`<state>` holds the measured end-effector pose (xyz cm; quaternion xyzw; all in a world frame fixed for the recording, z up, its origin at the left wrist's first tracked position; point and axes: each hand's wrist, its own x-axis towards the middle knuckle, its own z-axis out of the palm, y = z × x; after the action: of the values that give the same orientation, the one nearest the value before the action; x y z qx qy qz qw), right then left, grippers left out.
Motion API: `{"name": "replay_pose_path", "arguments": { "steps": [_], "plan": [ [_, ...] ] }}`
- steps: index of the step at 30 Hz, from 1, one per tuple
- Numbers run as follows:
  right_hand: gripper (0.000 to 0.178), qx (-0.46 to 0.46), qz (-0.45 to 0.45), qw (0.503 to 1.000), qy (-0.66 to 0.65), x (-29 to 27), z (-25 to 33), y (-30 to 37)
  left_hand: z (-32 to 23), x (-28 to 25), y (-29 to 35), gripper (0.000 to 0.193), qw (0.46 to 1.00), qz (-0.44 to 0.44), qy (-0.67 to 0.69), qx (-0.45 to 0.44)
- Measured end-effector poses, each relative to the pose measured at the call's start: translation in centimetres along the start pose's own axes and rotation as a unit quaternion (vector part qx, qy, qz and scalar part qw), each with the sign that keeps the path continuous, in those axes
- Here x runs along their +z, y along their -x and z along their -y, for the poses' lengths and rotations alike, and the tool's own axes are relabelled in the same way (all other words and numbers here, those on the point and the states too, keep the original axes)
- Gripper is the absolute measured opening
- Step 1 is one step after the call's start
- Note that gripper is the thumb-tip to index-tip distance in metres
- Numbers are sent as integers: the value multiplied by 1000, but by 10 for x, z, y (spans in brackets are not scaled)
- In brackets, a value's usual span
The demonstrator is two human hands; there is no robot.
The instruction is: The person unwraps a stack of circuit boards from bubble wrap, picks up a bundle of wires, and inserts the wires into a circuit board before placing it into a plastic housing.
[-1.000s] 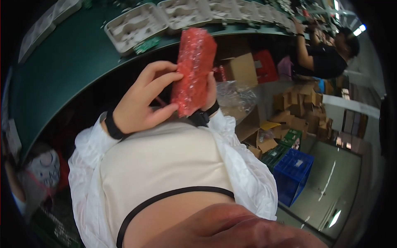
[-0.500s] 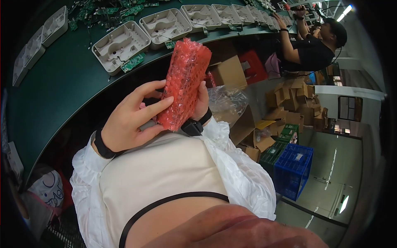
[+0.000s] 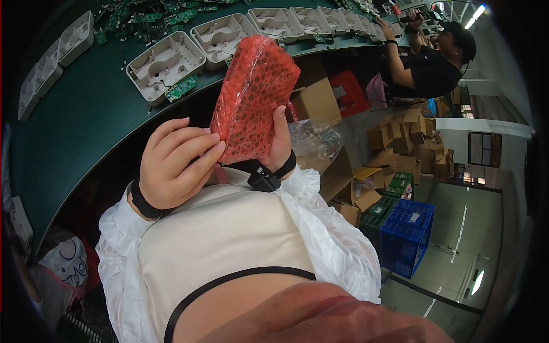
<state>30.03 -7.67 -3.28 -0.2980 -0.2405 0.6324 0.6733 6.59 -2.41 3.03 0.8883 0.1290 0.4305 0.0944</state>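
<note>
A flat bundle in red bubble wrap (image 3: 255,100) is held up in front of my chest, tilted with its top toward the workbench. My right hand (image 3: 278,140) grips it from behind and along its right edge, the thumb showing and the other fingers hidden. At its lower left edge, my left hand (image 3: 174,166) pinches the wrap with the fingertips; the thumb is mostly hidden. What lies inside the wrap cannot be made out.
On the green workbench (image 3: 86,114) stands a row of pale plastic housings (image 3: 166,66) with green circuit boards (image 3: 182,88). Cardboard boxes (image 3: 320,102) and a blue crate (image 3: 406,234) stand to my right. Another person (image 3: 429,71) works farther along the bench.
The bundle has turned so that its broad face shows, and has risen a little. My left fingers have moved from across its front to its lower left edge.
</note>
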Motion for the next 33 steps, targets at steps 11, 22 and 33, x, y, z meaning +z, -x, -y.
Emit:
{"name": "replay_pose_path", "arguments": {
  "steps": [11,22,33],
  "plan": [
    [62,25,-12,999,-30,-12,2,-2,9,-3,-3,34,995,45,78,-37],
    [54,29,-29,997,67,-15,28,-1,17,-2,-10,18,970,130,195,-65],
    [62,34,-19,999,9,-35,41,-1,15,21,-7,14,948,79,292,-100]
  ]
}}
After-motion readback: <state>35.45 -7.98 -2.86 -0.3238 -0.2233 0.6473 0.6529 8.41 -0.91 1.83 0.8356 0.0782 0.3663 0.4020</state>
